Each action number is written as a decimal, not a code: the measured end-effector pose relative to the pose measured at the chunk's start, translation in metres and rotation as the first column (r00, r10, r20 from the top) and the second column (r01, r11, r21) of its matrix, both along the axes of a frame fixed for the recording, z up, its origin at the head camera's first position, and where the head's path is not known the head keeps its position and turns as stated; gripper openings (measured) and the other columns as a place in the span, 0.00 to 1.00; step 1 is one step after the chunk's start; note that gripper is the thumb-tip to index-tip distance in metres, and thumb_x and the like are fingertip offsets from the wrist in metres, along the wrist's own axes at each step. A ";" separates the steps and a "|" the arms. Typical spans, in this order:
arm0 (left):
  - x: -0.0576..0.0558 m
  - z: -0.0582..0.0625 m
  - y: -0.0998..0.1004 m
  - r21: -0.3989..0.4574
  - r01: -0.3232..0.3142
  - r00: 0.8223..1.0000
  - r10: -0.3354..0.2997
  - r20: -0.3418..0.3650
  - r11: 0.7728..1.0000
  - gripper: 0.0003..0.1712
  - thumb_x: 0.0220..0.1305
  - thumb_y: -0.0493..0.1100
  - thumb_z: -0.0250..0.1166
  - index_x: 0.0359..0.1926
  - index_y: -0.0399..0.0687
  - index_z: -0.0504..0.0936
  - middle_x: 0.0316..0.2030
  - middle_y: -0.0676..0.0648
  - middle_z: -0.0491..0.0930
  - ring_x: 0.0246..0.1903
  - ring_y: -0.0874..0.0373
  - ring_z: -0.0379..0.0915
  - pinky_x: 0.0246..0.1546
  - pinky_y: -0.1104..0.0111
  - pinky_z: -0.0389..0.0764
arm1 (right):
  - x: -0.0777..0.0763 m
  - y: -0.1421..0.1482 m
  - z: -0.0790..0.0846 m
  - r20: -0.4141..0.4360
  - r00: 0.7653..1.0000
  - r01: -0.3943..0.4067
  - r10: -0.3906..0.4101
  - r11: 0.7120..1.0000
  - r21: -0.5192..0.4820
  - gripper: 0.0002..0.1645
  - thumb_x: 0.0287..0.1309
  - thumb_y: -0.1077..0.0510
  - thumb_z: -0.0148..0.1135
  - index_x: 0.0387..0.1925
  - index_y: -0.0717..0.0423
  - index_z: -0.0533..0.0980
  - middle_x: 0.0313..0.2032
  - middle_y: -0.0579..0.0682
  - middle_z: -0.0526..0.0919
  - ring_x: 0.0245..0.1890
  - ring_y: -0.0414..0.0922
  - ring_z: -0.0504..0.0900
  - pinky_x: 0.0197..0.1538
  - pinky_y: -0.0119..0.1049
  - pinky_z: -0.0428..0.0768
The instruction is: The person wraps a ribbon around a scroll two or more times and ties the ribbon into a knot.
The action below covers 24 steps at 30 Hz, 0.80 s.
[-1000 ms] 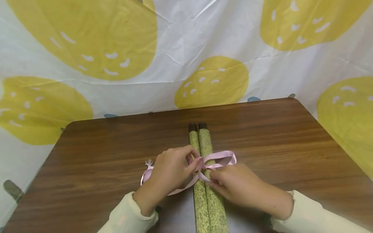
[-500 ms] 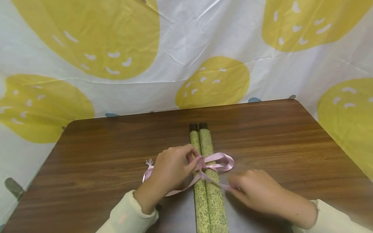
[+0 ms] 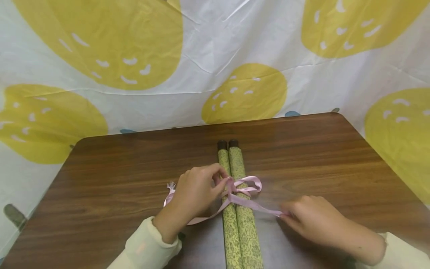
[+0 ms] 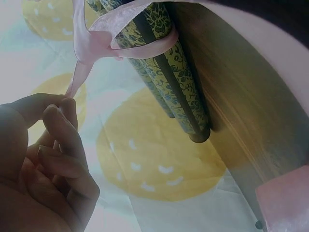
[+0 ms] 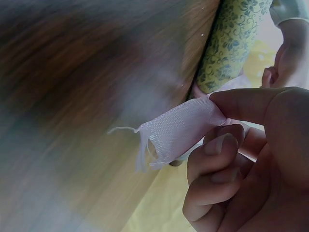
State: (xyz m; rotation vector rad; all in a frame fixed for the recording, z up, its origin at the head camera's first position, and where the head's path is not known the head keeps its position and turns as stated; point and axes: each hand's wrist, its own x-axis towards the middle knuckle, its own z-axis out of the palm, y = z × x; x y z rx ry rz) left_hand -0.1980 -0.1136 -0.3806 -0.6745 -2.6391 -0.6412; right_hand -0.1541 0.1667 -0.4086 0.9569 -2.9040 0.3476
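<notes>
Two rolled scrolls (image 3: 238,164) in yellow-green floral fabric, with dark end knobs, lie side by side on the table. A pink ribbon (image 3: 248,203) goes around both, with a loop standing out to the right of the crossing. My left hand (image 3: 198,190) pinches the ribbon between thumb and forefinger just above the scrolls; in the left wrist view the pinched ribbon (image 4: 87,46) runs up to the crossing. To the right of the scrolls, my right hand (image 3: 314,216) pinches the other ribbon length near its frayed end (image 5: 178,130). Part of the ribbon is hidden behind the left hand.
The brown wood-grain table (image 3: 134,160) has rounded far corners. Behind it hangs a white cloth (image 3: 208,37) with large yellow fruit prints. Another frayed ribbon end (image 3: 170,186) lies left of the left hand.
My right hand has moved to the right with the ribbon tail, which now stretches out straighter. The loop at right has become smaller. My left hand has stayed nearly in place.
</notes>
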 end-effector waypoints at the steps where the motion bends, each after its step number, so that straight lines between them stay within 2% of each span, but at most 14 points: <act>1: 0.000 0.000 0.000 0.001 0.002 1.000 -0.002 0.002 1.000 0.03 0.56 0.50 0.65 0.28 0.60 0.81 0.16 0.64 0.75 0.11 0.68 0.60 0.09 0.72 0.62 | 0.000 0.002 0.000 0.001 1.000 0.004 -0.004 1.000 0.001 0.18 0.50 0.51 0.66 0.14 0.38 0.66 0.10 0.33 0.62 0.11 0.33 0.60 0.12 0.32 0.63; 11: -0.004 0.002 -0.005 0.015 0.000 0.999 -0.001 0.034 1.000 0.02 0.57 0.46 0.64 0.29 0.57 0.82 0.17 0.64 0.78 0.09 0.68 0.60 0.09 0.73 0.59 | -0.002 0.026 0.001 -0.011 0.998 0.070 -0.070 0.997 0.040 0.18 0.50 0.53 0.66 0.14 0.38 0.67 0.10 0.34 0.62 0.12 0.34 0.60 0.13 0.33 0.64; 16: -0.006 0.003 -0.002 0.003 0.002 0.999 -0.003 0.049 1.000 0.02 0.57 0.47 0.64 0.29 0.57 0.82 0.18 0.63 0.78 0.11 0.68 0.62 0.10 0.72 0.63 | -0.003 0.042 0.003 -0.015 0.992 0.124 -0.123 0.990 0.067 0.18 0.51 0.55 0.65 0.14 0.39 0.67 0.10 0.36 0.62 0.12 0.35 0.61 0.13 0.34 0.64; 24: -0.004 0.000 -0.006 -0.035 -0.034 0.997 0.036 0.063 0.999 0.02 0.56 0.48 0.65 0.28 0.58 0.82 0.17 0.63 0.78 0.13 0.69 0.65 0.10 0.71 0.67 | -0.007 0.053 -0.002 -0.017 0.985 0.174 -0.173 0.981 0.090 0.20 0.52 0.55 0.64 0.13 0.41 0.64 0.10 0.38 0.60 0.12 0.36 0.60 0.12 0.34 0.61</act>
